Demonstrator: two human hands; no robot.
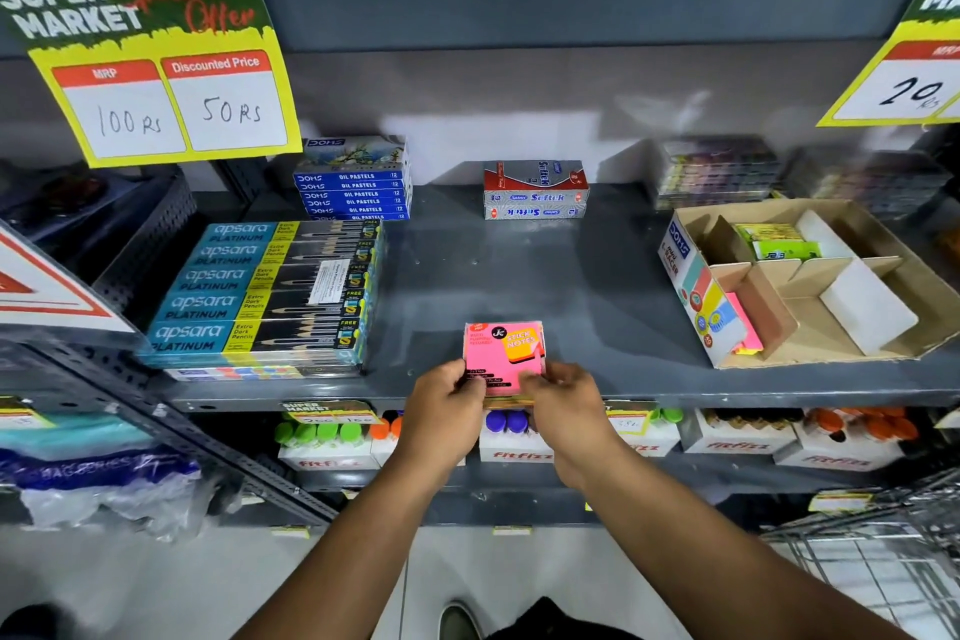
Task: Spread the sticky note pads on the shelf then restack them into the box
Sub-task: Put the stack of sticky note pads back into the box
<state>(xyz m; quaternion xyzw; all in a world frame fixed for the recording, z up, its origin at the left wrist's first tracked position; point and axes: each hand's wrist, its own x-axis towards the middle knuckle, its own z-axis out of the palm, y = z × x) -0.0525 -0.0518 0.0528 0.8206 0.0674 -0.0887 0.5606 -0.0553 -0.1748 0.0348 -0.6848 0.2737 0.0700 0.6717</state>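
A pink sticky note pad [503, 351] with an orange "Stick Notes" label is held at the front edge of the grey shelf [519, 270]. My left hand [445, 405] grips its lower left corner and my right hand [561, 398] grips its lower right corner. More pads seem stacked under it, mostly hidden by my fingers. To the right stands an open cardboard box [810, 322] with dividers; a pink pad [745, 327] lies in its front left compartment and green packets [779, 242] sit in a back compartment.
Apsara pencil boxes [265, 296] are stacked at the left, oil pastel boxes [353, 182] behind them, and Softek boxes [535, 192] at the back centre. Price signs [150, 62] hang above. Bottles [509, 437] fill the lower shelf. A wire basket [883, 556] stands lower right.
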